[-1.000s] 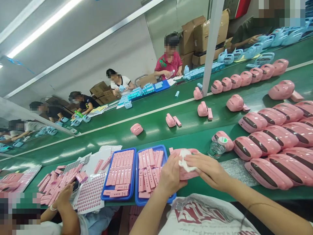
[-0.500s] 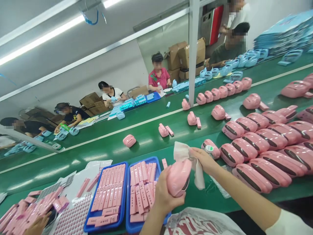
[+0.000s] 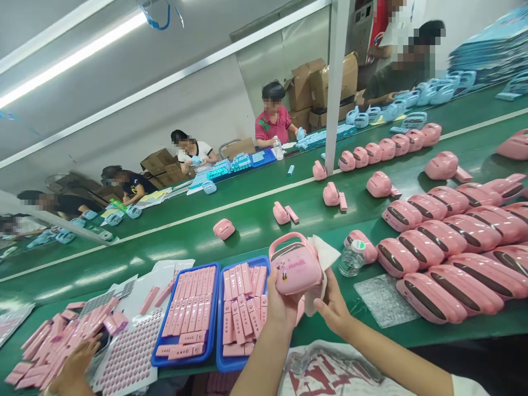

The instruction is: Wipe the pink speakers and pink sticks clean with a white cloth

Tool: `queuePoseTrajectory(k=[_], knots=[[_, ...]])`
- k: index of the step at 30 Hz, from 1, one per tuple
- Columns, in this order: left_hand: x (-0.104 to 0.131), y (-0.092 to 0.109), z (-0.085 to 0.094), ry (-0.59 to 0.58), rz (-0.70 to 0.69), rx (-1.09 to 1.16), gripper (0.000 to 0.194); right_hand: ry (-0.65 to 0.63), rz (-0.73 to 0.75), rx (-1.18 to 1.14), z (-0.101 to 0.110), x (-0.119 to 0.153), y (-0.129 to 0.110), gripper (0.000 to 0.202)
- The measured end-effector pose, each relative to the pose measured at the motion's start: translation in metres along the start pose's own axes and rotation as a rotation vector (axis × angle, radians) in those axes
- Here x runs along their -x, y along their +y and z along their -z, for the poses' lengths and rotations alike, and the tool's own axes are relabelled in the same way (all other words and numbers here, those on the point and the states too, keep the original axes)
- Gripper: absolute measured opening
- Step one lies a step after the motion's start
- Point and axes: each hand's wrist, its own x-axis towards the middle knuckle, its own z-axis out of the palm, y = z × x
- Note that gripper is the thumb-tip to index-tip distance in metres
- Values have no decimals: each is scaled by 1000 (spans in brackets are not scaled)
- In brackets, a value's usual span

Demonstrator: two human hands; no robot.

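While the left hand (image 3: 282,305) cups a glossy pink plastic case with a looped handle (image 3: 297,269) from below, tilted, the right hand (image 3: 335,308), palm inward, pinches a white cloth (image 3: 324,254) against its right side.

The handled case (image 3: 303,278) is pink, with cartoon figure (image 3: 284,269) and deeper pink lettering (image 3: 297,265). The cloth (image 3: 325,251) is white. By the near edge of green worktop (image 3: 404,333), trays (image 3: 181,362) are blue, sticker sheet (image 3: 132,352) has dotted rows.
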Motion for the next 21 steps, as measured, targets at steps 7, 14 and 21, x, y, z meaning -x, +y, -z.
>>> queuePoseTrajectory(k=[7,14,21], knots=[[10,-7,-4,7,0,31,48,145,-207,-152,-6,14,-1,67],[17,-13,7,-54,-15,-53,69,165,-286,-154,10,7,-22,66],[23,-11,3,-127,42,-89,78,147,-300,-223,19,0,-31,65]])
